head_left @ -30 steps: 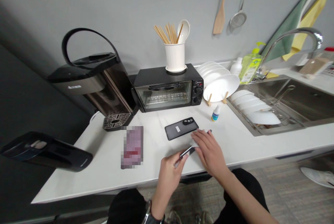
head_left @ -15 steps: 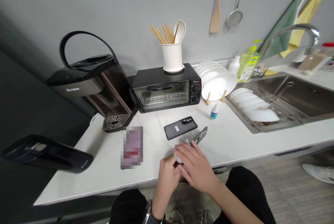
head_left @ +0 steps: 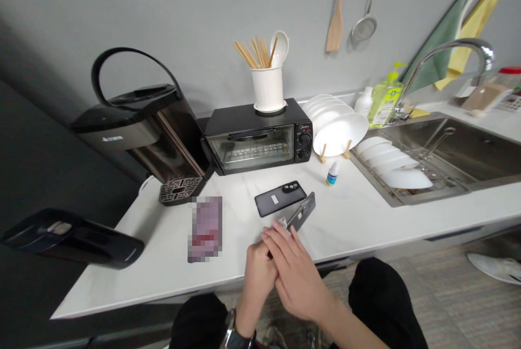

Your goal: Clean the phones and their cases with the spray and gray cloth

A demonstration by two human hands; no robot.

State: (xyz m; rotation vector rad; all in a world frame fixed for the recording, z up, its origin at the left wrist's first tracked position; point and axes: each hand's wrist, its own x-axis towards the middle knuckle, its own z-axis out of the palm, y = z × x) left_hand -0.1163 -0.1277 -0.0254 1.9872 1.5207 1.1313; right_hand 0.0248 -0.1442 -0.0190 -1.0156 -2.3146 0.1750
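Note:
My left hand (head_left: 260, 270) is closed round the lower end of a grey smartphone (head_left: 303, 213), whose far end sticks out tilted above the counter. Over the phone's near part lie the fingers of my right hand (head_left: 291, 267), pressed together on a thin white cloth or tissue (head_left: 282, 222). Only a small corner of that cloth shows; the rest is hidden under the fingers. Just beyond my hands, a second dark smartphone (head_left: 280, 198) rests back side up on the counter. A small white spray bottle (head_left: 332, 173) with a blue label stands to its right.
A blurred-out purple packet (head_left: 206, 229) lies on the white counter (head_left: 163, 278), left of my hands. Behind are a black toaster oven (head_left: 258, 137), a water dispenser (head_left: 154, 132) and racked plates (head_left: 340, 134). A dark bottle (head_left: 77, 240) lies left; a sink (head_left: 459, 153) is right.
The phone has turned, so more of its flat face shows. My right hand has slid a little left and down over it with the cloth.

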